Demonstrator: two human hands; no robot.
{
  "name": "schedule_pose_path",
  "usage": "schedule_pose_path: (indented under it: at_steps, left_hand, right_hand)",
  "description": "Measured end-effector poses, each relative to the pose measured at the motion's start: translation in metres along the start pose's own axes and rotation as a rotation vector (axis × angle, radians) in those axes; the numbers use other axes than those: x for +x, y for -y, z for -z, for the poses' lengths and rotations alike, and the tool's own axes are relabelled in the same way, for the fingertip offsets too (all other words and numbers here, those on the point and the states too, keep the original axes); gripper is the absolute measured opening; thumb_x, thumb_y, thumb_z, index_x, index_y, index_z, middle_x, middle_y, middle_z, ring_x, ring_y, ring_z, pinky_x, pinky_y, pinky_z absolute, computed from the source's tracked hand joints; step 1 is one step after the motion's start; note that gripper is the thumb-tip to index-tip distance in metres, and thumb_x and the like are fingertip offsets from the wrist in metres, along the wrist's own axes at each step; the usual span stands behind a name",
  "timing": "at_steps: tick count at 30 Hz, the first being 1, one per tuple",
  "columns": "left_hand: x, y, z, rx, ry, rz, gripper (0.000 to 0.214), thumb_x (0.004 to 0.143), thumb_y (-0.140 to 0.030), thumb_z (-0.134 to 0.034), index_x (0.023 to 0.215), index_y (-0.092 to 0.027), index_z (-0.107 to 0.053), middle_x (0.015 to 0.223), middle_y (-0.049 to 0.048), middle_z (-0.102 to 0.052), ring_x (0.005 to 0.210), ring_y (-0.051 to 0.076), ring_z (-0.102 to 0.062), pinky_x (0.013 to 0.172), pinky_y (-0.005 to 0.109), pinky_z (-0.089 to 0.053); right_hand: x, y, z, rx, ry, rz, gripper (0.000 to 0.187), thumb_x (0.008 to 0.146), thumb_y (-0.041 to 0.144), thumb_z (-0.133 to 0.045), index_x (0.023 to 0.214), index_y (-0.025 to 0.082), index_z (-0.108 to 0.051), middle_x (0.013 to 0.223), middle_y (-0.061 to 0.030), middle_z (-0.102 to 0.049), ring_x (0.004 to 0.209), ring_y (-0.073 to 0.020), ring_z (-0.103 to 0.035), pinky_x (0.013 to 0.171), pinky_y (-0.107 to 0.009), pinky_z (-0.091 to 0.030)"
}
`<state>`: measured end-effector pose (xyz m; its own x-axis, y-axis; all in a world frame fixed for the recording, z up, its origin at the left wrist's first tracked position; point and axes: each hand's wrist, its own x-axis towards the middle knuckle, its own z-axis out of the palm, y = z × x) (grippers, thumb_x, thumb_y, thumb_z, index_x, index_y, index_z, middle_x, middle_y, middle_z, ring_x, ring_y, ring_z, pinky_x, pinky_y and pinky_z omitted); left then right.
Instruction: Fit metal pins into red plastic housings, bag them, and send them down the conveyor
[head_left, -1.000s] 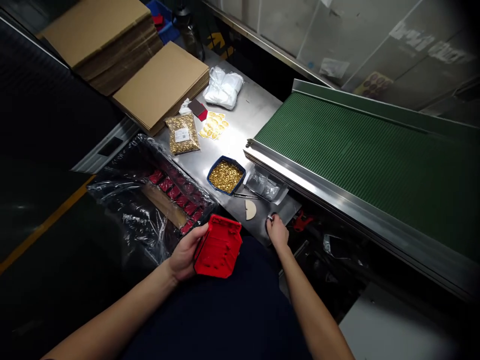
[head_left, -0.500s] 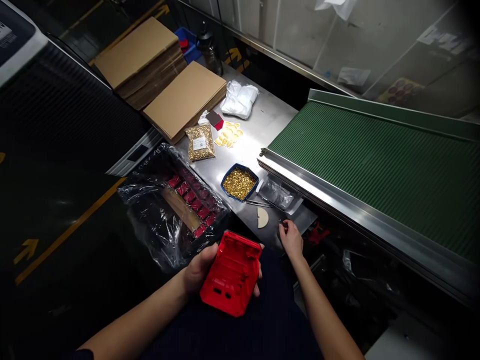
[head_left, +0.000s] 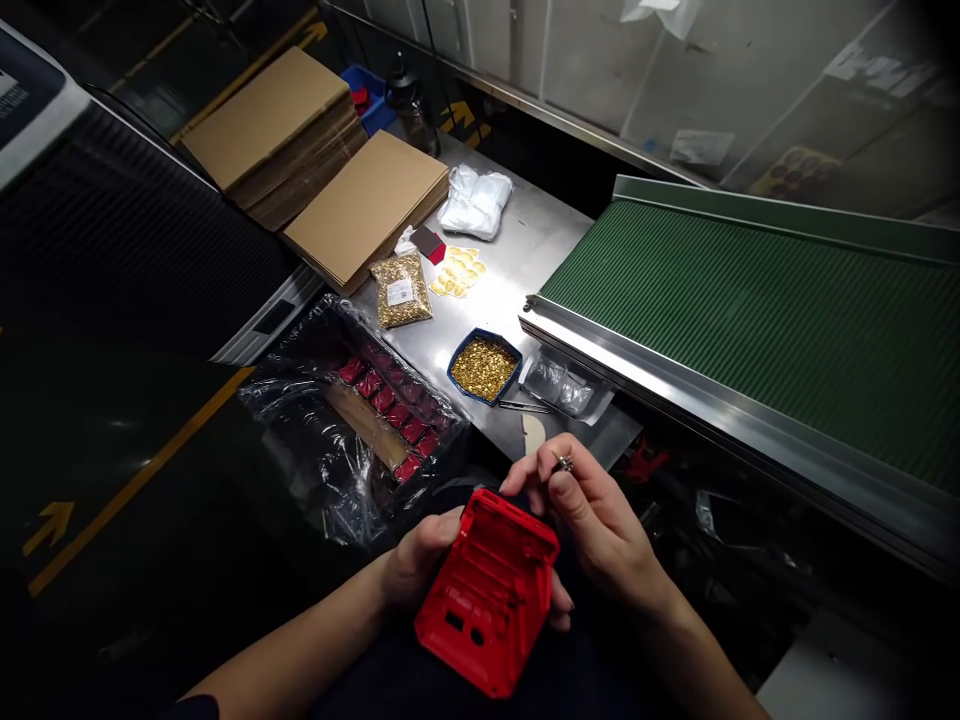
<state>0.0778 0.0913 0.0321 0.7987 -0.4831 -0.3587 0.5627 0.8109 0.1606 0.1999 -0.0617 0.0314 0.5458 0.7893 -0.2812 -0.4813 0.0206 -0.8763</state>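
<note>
My left hand (head_left: 424, 555) is wrapped round a red plastic housing (head_left: 491, 590), its hollow inside facing up and two holes showing in one wall. Close above its far right corner is my right hand (head_left: 592, 500), fingers bent, with a cluster of small silvery metal pieces (head_left: 562, 464) at the thumb and fingertips; their exact kind is too small to make out. Just beyond the right fingers a pale half-round piece (head_left: 533, 433) lies partly hidden on the table. Brass-coloured small parts fill a blue tray (head_left: 452, 379), beside tweezers (head_left: 525, 406) and a clear plastic bag (head_left: 566, 385).
A green conveyor belt (head_left: 735, 300) slopes along the right. At left stands a plastic-lined box (head_left: 352, 410) with red parts in rows. Cardboard sheets (head_left: 367, 205), a bag of brass parts (head_left: 401, 290), yellow stickers (head_left: 459, 272) and a white packet (head_left: 476, 203) lie on the metal table (head_left: 525, 240).
My right hand has come from the table edge by the conveyor to the red housing, bringing small metal pieces. The housing has shifted slightly right and nearer me in the left hand.
</note>
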Motion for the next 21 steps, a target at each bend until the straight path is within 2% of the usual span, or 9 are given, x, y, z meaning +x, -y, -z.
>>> schedule_pose_path:
  at_steps: [7,13,18,21]
  left_hand:
    - [-0.003,-0.004,0.0,-0.005,0.059,-0.019,0.068,0.077,-0.059,-0.063,0.115,-0.004,-0.071,0.115,0.0222,-0.073,0.104,0.032,-0.07,0.095,0.037,-0.05]
    - [-0.003,-0.005,0.002,-0.003,0.034,-0.009,0.069,0.074,-0.061,-0.064,0.111,-0.004,-0.072,0.111,0.0229,-0.073,0.101,0.034,-0.07,0.095,0.042,-0.049]
    - [-0.003,-0.003,0.003,-0.03,0.041,0.003,0.073,0.073,-0.061,-0.066,0.118,-0.004,-0.069,0.111,0.0225,-0.074,0.102,0.034,-0.07,0.096,0.041,-0.048]
    - [-0.003,-0.004,0.002,-0.024,0.045,0.004,0.072,0.074,-0.061,-0.066,0.116,-0.004,-0.07,0.112,0.0233,-0.073,0.103,0.035,-0.069,0.096,0.041,-0.048]
  right_hand:
    - [-0.008,-0.003,-0.004,-0.042,-0.071,0.035,0.02,0.102,0.044,-0.05,0.095,0.025,-0.053,0.096,-0.0045,-0.068,0.073,-0.0157,-0.054,0.067,-0.029,-0.047]
    - [-0.02,-0.003,-0.003,-0.104,-0.212,0.117,0.019,0.101,0.043,-0.05,0.094,0.026,-0.054,0.088,-0.0034,-0.066,0.07,-0.0168,-0.059,0.062,-0.029,-0.049]
    - [-0.016,-0.005,-0.007,-0.131,-0.133,0.116,0.018,0.103,0.039,-0.048,0.098,0.024,-0.056,0.103,-0.0065,-0.069,0.083,-0.0184,-0.064,0.072,-0.031,-0.051]
    - [-0.017,-0.006,-0.005,-0.136,-0.159,0.131,0.018,0.103,0.04,-0.049,0.097,0.024,-0.056,0.095,-0.0046,-0.068,0.081,-0.018,-0.064,0.07,-0.03,-0.052]
